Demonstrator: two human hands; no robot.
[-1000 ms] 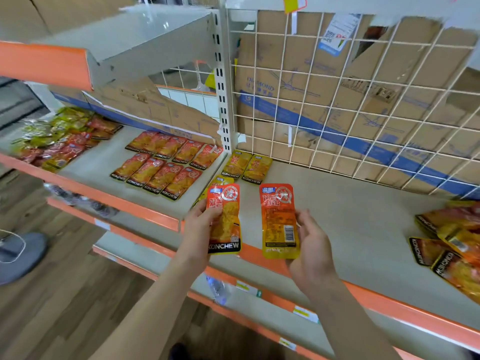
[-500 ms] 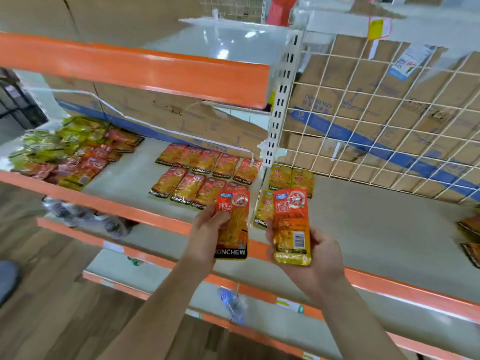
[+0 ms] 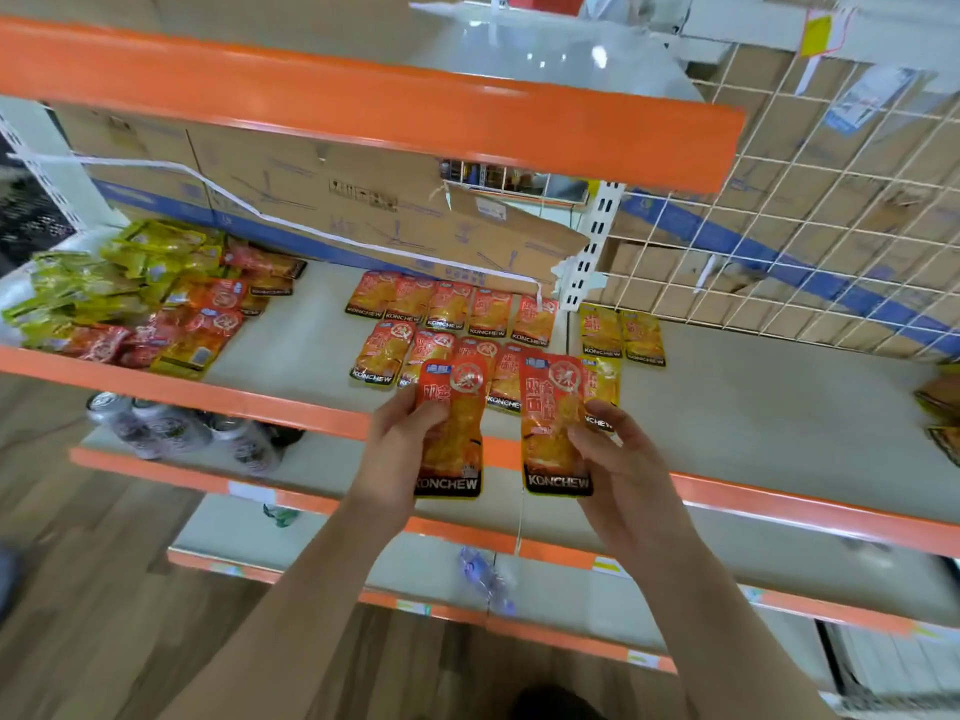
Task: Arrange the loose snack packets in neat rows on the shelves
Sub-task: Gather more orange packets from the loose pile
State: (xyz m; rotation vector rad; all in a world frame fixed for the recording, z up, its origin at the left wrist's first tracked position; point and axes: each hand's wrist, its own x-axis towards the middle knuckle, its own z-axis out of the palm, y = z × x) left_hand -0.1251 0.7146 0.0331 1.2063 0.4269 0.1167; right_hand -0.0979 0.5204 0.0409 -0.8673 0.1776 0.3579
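My left hand (image 3: 402, 449) grips an orange snack packet (image 3: 457, 433), front side up, over the front edge of the middle shelf (image 3: 291, 350). My right hand (image 3: 618, 459) holds a second orange packet (image 3: 553, 428), also front side up, close beside the first. Behind them two rows of orange packets (image 3: 452, 314) lie flat on the shelf. Three yellow packets (image 3: 621, 335) lie just right of the rows, past the white upright post (image 3: 587, 246).
A loose heap of green and red packets (image 3: 130, 293) fills the shelf's left end. More loose packets (image 3: 940, 407) lie at the far right edge. Cans (image 3: 176, 428) stand on the lower shelf. An orange-edged upper shelf (image 3: 363, 111) overhangs; wire mesh (image 3: 789, 241) backs the right bay.
The view shifted left and up. My right hand's packet turned over, from barcode side to front side. Both hands stay close together with their packets in front of the rows.
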